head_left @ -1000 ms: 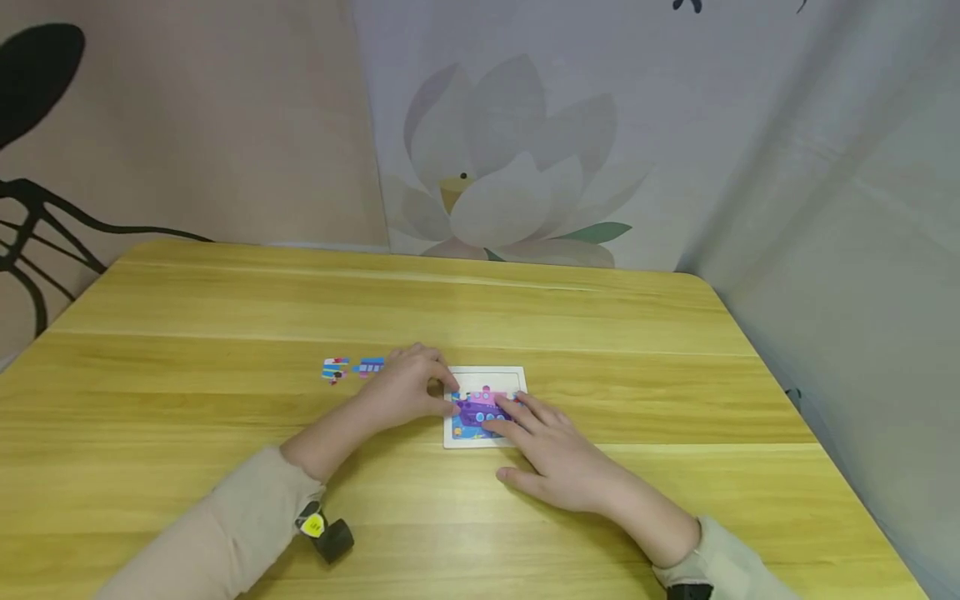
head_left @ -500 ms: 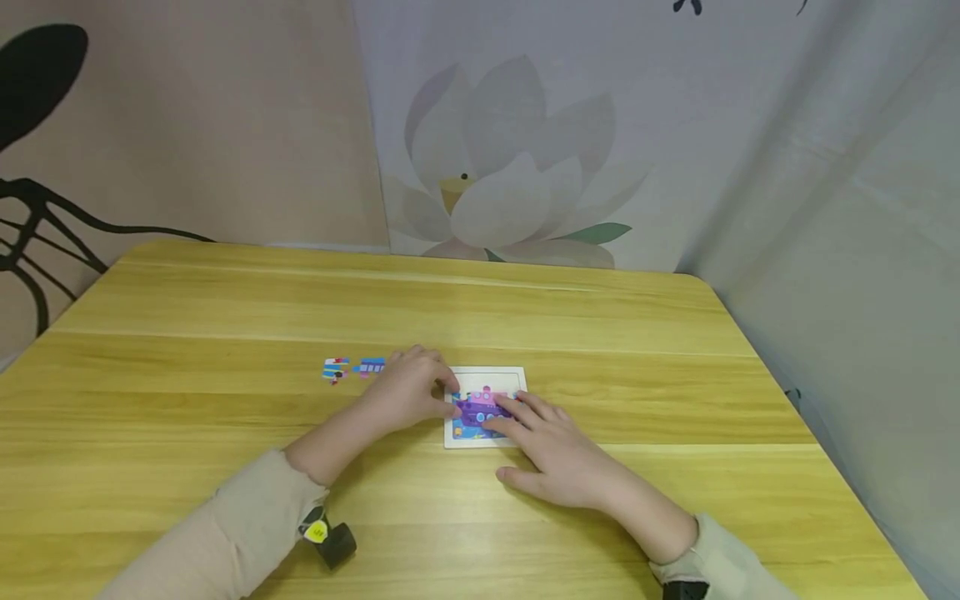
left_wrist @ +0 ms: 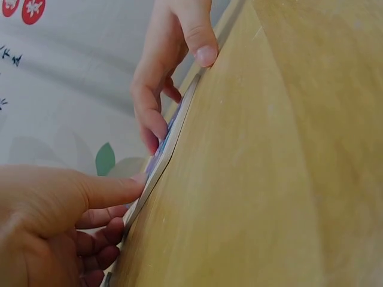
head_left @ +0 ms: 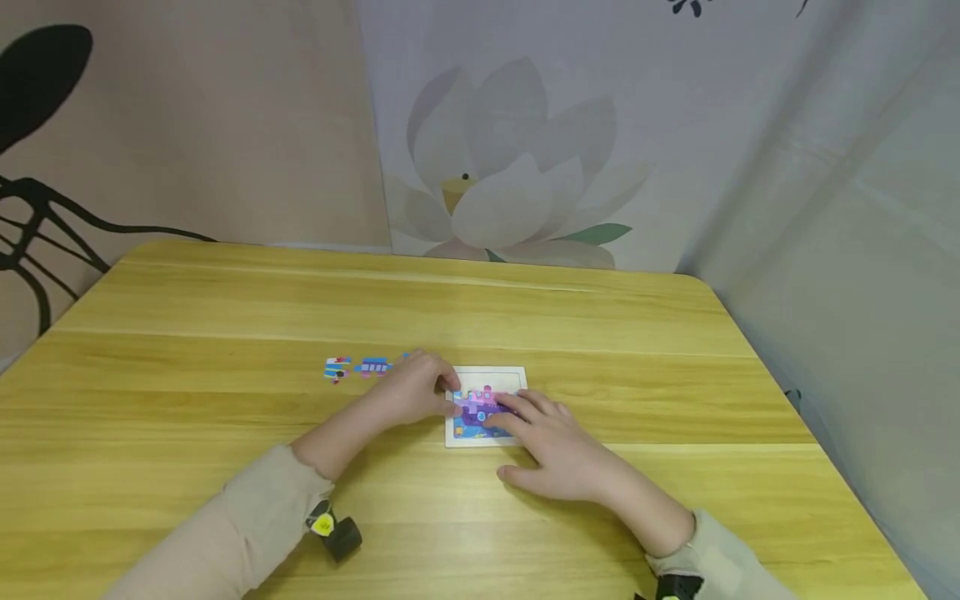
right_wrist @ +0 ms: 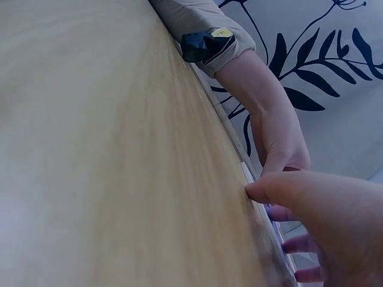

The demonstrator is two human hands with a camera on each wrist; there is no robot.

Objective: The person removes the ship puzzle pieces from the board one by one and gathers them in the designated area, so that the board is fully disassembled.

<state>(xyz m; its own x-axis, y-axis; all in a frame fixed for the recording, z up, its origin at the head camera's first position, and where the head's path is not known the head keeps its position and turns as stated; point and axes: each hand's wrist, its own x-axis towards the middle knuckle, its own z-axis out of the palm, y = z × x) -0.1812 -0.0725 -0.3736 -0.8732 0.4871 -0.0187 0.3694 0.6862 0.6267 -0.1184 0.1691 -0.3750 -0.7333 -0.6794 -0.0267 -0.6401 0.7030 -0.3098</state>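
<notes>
A small jigsaw puzzle in a white frame [head_left: 487,443] lies flat on the table, with purple, pink and blue pieces in its lower part and bare white backing [head_left: 491,379] above. At its left edge my left hand [head_left: 412,392] has thumb and index finger bent round a puzzle piece [head_left: 458,399], mostly covered by the fingers. The left wrist view shows that thumb lying over the frame's edge. My right hand [head_left: 558,450] rests with spread, fairly straight fingers on the puzzle's right side; its thumb touches the table in the right wrist view.
Left of the frame lie loose puzzle pieces: a striped one [head_left: 337,369], a blue-purple one [head_left: 372,367], and a blue bit [head_left: 406,356] partly behind the left hand. The wooden table [head_left: 600,325] ends at a printed curtain [head_left: 525,125].
Both hands stay nearly in place. The left hand shifts very slightly right and down at the frame's left edge, and a blue bit behind its knuckles comes into sight.
</notes>
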